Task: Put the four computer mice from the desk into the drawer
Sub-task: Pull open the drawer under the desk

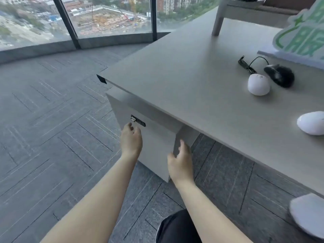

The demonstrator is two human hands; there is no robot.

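The right hand (181, 163) grips the drawer (157, 142) by its side edge and the left hand (131, 140), loosely curled and empty, hangs below the lock (138, 121), seemingly to pull it open, while the near white mouse (311, 122), the far white mouse (258, 84) and the black mouse (279, 75) wait on the desk (192, 76).

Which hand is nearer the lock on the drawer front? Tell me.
Left. The left hand is just below the lock; the right hand is lower, at the drawer front's right edge.

Single head-worn wide-angle cam. Looks fwd and down from above the person's arms; left hand (131, 140) and right hand (181, 163) close, lower centre. Surface (192, 76) fills right of frame, windows (108, 18) curve across top left.
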